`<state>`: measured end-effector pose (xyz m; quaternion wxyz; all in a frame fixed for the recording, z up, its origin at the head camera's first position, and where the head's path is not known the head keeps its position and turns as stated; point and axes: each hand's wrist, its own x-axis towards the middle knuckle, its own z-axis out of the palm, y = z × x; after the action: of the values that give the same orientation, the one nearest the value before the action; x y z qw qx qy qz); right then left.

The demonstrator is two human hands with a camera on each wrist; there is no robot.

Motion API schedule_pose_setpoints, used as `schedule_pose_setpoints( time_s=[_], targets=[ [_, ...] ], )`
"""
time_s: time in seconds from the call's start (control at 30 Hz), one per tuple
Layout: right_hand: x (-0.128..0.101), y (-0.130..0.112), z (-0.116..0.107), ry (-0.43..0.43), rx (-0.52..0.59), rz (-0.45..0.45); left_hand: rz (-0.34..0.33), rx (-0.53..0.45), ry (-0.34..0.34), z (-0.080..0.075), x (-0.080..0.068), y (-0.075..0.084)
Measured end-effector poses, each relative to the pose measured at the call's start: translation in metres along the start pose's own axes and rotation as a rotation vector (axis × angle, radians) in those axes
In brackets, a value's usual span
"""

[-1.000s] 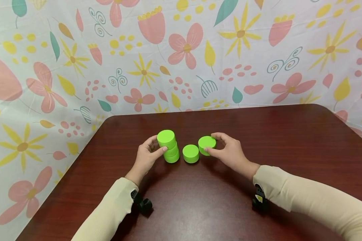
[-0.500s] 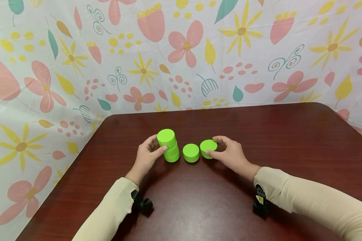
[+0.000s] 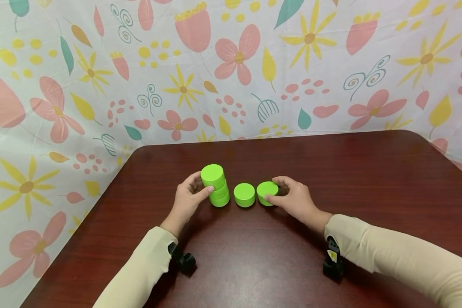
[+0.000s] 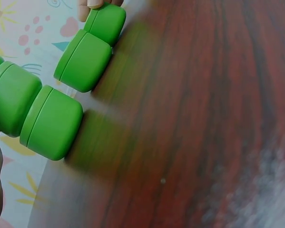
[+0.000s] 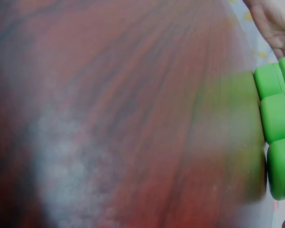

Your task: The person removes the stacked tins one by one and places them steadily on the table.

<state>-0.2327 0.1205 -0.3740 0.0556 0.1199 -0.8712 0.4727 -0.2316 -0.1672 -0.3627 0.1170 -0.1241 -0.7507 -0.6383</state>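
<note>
A stack of three green discs stands on the dark red table. My left hand grips the stack from its left side, thumb in front and fingers behind. A single green disc lies flat just right of the stack. A third green disc sits flat on the table beside it, pinched between the thumb and fingers of my right hand. The left wrist view shows the stack, the middle disc and the far disc in a row. In the right wrist view the held disc is nearest.
A flowered cloth hangs behind the table and past its left edge. The table's rounded far corners are at the left and right. Bare wood stretches in front of the discs and to the right.
My right hand has lowered its disc, raised and tilted before, flat onto the table next to the middle disc. The left hand and the stack have not moved.
</note>
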Motion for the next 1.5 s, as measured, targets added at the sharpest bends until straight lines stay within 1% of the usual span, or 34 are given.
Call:
schedule_pose_setpoints(
  time_s=[0.53,0.8,0.93,1.07,1.23,1.4,1.5],
  targets=[
    [-0.001,0.004,0.0,-0.014,0.014,0.013,-0.005,0.006,-0.001,0.0,0.001,-0.003],
    [-0.002,0.003,0.0,-0.03,-0.011,0.025,-0.002,0.001,-0.004,0.0,0.001,-0.005],
    [0.002,0.0,-0.001,-0.018,-0.022,0.025,0.009,-0.002,-0.01,-0.001,0.001,-0.004],
    [0.01,-0.009,-0.004,-0.011,0.008,0.01,0.018,-0.017,-0.028,-0.002,0.001,-0.004],
    [0.021,-0.028,-0.008,-0.054,0.077,-0.008,0.013,-0.023,-0.029,-0.005,-0.001,-0.005],
    [0.03,-0.05,-0.01,-0.079,0.15,-0.05,-0.018,-0.023,-0.046,-0.008,-0.004,-0.005],
    [0.034,-0.062,-0.007,-0.096,0.186,-0.077,-0.052,-0.028,-0.08,-0.009,-0.005,-0.006]
  ],
)
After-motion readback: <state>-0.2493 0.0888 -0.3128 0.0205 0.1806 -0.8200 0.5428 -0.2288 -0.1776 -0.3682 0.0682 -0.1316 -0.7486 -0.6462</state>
